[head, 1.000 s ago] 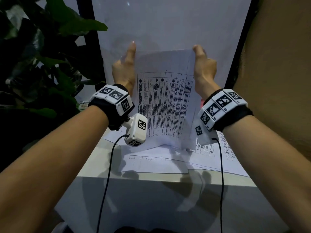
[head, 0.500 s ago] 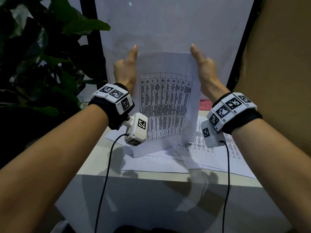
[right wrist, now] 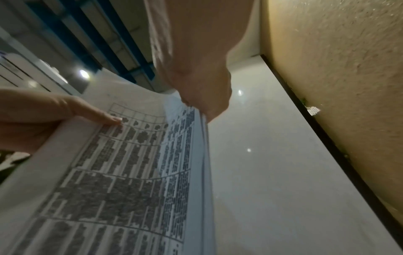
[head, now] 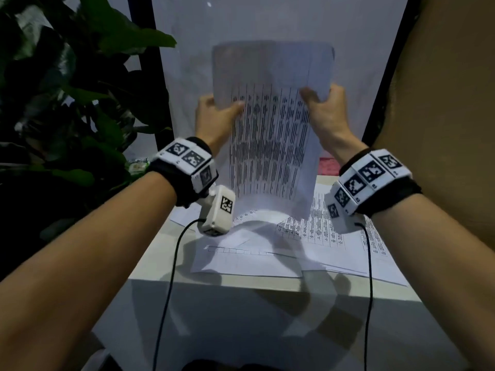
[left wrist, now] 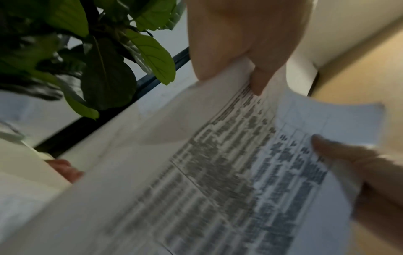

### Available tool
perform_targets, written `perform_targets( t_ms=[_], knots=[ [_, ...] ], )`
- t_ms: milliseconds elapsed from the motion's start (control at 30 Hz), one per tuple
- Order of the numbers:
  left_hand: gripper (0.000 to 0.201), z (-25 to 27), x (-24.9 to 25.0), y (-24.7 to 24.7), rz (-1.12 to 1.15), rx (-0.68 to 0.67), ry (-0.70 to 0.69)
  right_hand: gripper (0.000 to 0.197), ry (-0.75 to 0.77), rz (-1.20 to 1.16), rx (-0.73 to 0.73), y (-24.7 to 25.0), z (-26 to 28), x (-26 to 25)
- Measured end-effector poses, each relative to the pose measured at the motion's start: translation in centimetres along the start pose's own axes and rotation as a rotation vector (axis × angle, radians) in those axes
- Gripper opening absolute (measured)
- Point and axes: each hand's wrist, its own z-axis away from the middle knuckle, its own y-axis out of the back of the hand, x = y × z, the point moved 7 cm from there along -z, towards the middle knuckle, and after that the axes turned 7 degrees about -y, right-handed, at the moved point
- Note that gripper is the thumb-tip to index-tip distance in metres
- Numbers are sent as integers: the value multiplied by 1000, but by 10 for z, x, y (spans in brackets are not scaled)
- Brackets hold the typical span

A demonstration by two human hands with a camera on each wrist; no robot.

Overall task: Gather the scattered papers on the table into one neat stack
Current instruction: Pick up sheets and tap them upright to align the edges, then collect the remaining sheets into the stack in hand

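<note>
Both hands (head: 270, 113) had slid down the upright sheaf (head: 270, 135), pinching its sides, long axis vertical above the desk (head: 160, 253) papers (head: 334, 236).

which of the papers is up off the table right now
The printed-table bundle, held upright by the left hand and right hand. The other sheets lie flat on the table.

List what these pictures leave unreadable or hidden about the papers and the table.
- Held papers: print motion-blurred in every view; wording unreadable. The sheet count is unclear, though the right wrist view shows several edges.
- Left hand and right hand: fingers behind the sheets are hidden in the head view.
- Papers on the table: partly covered by the held papers and wrist cameras; count unclear.
- Table: far end hidden.
</note>
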Motion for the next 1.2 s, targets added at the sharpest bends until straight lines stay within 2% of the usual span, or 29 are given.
perform_targets(
  t_ms=[133, 233, 333, 433, 533, 600, 700, 767, 867, 933, 967, 1100, 1200],
  knots=[
    [13, -1, 12, 1, 134, -16, 17, 6, -38, -75, -34, -2, -1, -3],
    [12, 13, -9, 3, 164, -56, 142, 17, -150, -72, -155, -7, 13, 25],
    [12, 23, -35, 7, 161, -123, 281, 9, -264, -96, -236, -6, 20, 54],
    [94, 24, -52, 9, 192, -203, 411, 13, -320, -127, -292, -4, 23, 62],
    [115, 15, -60, 8, 78, -223, 361, 24, -314, -79, -357, -10, 25, 58],
    [106, 16, -57, 10, 83, -160, 327, 39, -329, -66, -333, -9, 24, 60],
    [77, 26, -57, 10, 138, -130, 351, 28, -362, -96, -268, -7, 28, 65],
    [56, 27, -59, 11, 147, -122, 358, 41, -323, -100, -213, -5, 29, 62],
    [22, 17, -43, 10, 153, -146, 277, 31, -183, -77, -192, -4, 25, 44],
    [7, 7, -26, 11, 191, -128, 214, 18, -162, -88, -153, 2, 22, 37],
    [3, 3, -17, 12, 219, -117, 189, 14, -159, -97, -163, 3, 23, 33],
    [17, 2, -13, 13, 206, -158, 136, 14, -150, -125, -180, 6, 24, 43],
    [17, 7, -14, 9, 163, -185, 114, 9, -160, -173, -172, 8, 24, 43]
  ],
)
